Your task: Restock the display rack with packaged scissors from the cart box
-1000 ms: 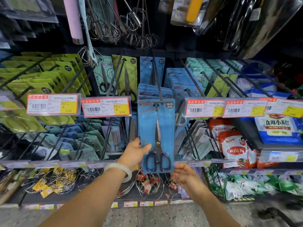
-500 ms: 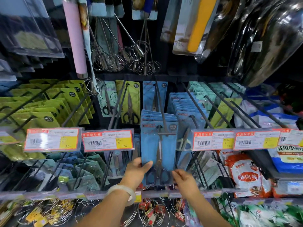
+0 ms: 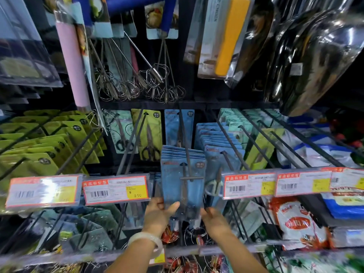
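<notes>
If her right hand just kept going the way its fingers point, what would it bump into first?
The right hand points up and forward at the lower right edge of the blue scissors pack hanging on the hook. It looks to be at that edge already, so the pack comes first; blur hides exact contact.

Scissors pack: blue card, dark scissors, upright, front of a stack.
Peg hook: threads through the pack's top hole.

Black peg hook, blue scissor packs hanging from it
</notes>
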Action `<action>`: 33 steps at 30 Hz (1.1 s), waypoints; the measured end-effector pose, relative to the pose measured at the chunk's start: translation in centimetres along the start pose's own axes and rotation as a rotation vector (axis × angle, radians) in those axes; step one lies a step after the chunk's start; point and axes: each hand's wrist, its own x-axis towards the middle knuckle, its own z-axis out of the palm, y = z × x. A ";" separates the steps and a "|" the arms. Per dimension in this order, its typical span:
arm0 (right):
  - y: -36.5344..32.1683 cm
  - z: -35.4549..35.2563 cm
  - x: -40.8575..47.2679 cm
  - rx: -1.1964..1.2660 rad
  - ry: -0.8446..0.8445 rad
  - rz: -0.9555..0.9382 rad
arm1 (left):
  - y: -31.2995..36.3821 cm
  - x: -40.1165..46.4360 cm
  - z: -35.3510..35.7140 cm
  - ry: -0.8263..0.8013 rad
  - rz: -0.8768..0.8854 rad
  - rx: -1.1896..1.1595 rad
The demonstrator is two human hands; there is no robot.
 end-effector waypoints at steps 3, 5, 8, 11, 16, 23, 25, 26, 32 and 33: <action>1.6 -0.9 -2.1 -0.150 -0.048 -0.027 | -1.0 -1.5 0.2 0.020 -0.028 0.220; 2.9 -1.5 -3.9 -0.223 -0.070 -0.045 | -1.7 -3.7 1.1 0.023 -0.099 0.492; 5.8 -2.8 -6.5 -0.312 -0.069 -0.062 | -1.9 -8.3 4.0 -0.083 -0.018 0.757; 9.9 -5.4 -10.0 -0.455 -0.002 -0.093 | -1.6 -13.3 8.8 -0.206 0.222 1.006; 19.1 -13.8 -17.7 -0.537 0.121 -0.036 | -0.2 -23.1 18.8 -0.354 0.543 1.258; 33.7 -28.0 -31.5 -0.507 0.409 0.227 | 1.8 -39.3 34.8 -0.616 0.948 1.300; 37.2 -31.5 -34.9 -0.464 0.463 0.315 | 2.2 -43.6 38.6 -0.692 1.035 1.300; 38.8 -32.9 -36.3 -0.442 0.489 0.355 | 2.3 -45.6 40.4 -0.724 1.073 1.303; 47.2 -39.0 -41.9 -0.350 0.550 0.557 | 2.8 -53.3 50.6 -0.916 1.205 1.330; 48.6 -40.0 -42.3 -0.327 0.550 0.584 | 2.9 -54.0 52.3 -0.937 1.225 1.335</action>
